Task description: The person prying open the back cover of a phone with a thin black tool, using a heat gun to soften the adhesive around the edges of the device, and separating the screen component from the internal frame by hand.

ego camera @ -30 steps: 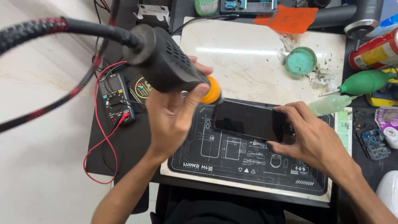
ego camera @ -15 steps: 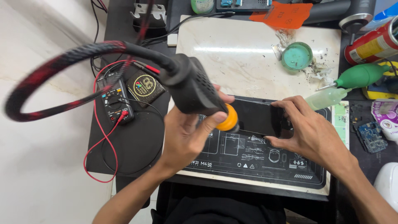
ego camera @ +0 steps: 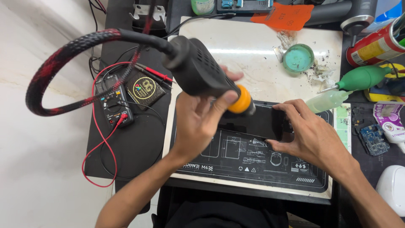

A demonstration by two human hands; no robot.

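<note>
Grip on black, orange-collared heat gun (ego camera: 206,76)
</note>
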